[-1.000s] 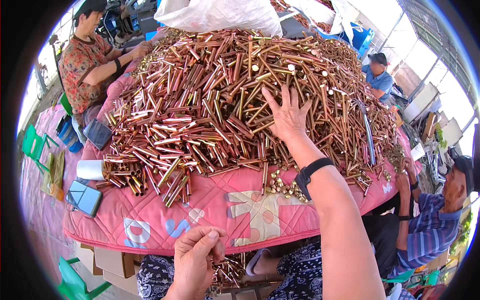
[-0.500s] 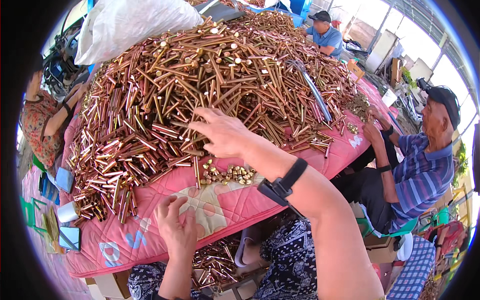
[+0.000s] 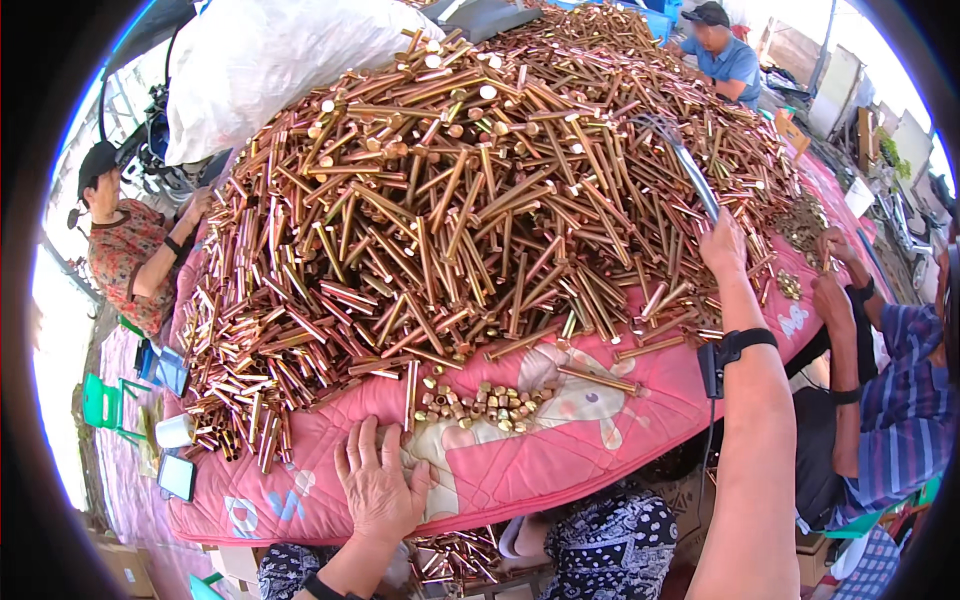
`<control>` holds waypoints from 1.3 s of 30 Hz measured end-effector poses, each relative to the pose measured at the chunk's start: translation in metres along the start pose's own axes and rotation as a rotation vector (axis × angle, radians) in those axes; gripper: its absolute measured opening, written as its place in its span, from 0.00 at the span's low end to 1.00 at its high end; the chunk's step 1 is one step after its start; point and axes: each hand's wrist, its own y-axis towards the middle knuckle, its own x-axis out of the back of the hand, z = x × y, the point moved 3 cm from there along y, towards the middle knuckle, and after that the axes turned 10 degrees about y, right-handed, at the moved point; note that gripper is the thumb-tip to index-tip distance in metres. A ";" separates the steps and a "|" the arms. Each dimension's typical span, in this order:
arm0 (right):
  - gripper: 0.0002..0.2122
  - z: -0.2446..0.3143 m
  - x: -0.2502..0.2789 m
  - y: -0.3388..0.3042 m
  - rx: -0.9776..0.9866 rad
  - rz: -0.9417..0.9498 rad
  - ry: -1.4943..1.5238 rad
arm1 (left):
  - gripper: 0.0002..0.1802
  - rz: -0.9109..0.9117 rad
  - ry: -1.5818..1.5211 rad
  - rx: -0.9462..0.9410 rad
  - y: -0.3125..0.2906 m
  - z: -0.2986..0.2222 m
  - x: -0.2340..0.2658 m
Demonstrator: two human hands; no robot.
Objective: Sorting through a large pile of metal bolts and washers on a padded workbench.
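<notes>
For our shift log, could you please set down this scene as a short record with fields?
Left hand: palm down on the pink quilt
Right hand: at the near end of a long-handled tool; grip firmness unclear
Main heap: long copper-coloured metal pieces
Small group: short brass-coloured pieces, in front of the heap
Behind heap, left: white sack
Others present: three people, in floral, plain blue and striped shirts

White letters [image 3: 241, 516] and a blue letter [image 3: 286, 506] mark the pink quilt [image 3: 520, 475].
</notes>
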 end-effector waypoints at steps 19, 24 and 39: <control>0.33 0.171 0.084 -0.099 0.254 0.106 1.039 | 0.28 -0.124 -0.016 0.042 0.001 0.007 0.007; 0.35 0.257 0.096 -0.123 0.495 0.069 0.674 | 0.29 -0.116 -0.089 0.055 -0.004 0.005 0.000; 0.36 0.391 0.077 -0.122 0.346 0.369 0.053 | 0.32 -0.131 -0.232 0.095 -0.006 0.014 0.001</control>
